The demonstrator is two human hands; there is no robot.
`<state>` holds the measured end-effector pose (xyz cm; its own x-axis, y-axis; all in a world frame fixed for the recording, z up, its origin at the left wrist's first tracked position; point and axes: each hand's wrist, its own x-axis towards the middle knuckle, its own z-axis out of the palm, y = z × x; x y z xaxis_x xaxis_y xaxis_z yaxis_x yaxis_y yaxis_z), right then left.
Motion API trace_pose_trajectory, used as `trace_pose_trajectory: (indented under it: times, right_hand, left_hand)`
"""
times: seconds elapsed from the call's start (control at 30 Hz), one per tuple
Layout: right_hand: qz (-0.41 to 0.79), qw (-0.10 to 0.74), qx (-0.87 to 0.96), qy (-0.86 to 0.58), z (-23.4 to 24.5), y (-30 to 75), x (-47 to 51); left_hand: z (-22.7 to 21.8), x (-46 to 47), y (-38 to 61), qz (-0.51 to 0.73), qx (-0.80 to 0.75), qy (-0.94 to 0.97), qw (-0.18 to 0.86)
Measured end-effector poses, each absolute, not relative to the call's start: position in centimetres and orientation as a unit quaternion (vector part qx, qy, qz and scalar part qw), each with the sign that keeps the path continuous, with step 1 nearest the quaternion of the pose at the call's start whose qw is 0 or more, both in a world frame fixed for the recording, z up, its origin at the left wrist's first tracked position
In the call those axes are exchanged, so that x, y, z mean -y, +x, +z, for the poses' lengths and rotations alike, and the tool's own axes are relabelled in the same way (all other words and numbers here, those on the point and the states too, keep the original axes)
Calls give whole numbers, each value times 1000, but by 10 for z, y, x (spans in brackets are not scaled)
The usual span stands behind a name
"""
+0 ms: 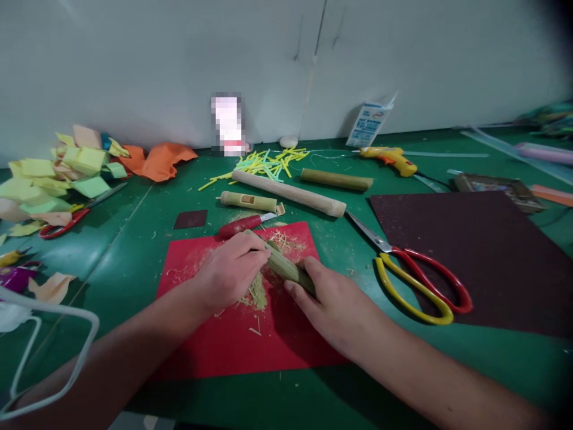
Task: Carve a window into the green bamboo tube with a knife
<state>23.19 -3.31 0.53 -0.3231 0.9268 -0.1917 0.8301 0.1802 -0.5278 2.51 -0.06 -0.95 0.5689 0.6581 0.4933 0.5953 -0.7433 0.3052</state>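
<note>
A greenish bamboo tube (285, 264) lies slantwise between my hands, above a red sheet (197, 352). My right hand (333, 304) is wrapped round its near end. At the far end, the closed fingers of my left hand (228, 269) grip the tube; whether something small is also under them is hidden. Pale green shavings (257, 292) are heaped beneath on the sheet. Just beyond my left hand rests a red-handled knife (239, 226). Behind the knife is a short bamboo piece (253, 202) with a rectangular cutout.
Large scissors (421, 278) with red and yellow handles lie right, partly on a dark brown sheet (474, 251). Farther back are a pale wooden stick (286, 191), another bamboo piece (335, 179), yellow-green strips (268, 164) and a glue gun (389, 160). Paper scraps (49, 179) pile up left.
</note>
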Motion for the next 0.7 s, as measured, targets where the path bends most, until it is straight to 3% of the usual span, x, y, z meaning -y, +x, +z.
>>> trace_pose_trajectory:
  times: [0.53, 0.7]
  right_hand:
    - [293, 93, 751, -585, 5, 234, 30]
    - [324, 120, 735, -584, 8, 235, 30]
  left_hand:
    - [-8, -6, 5, 326, -474, 817, 40]
    - [0, -1, 13, 381, -510, 762, 119]
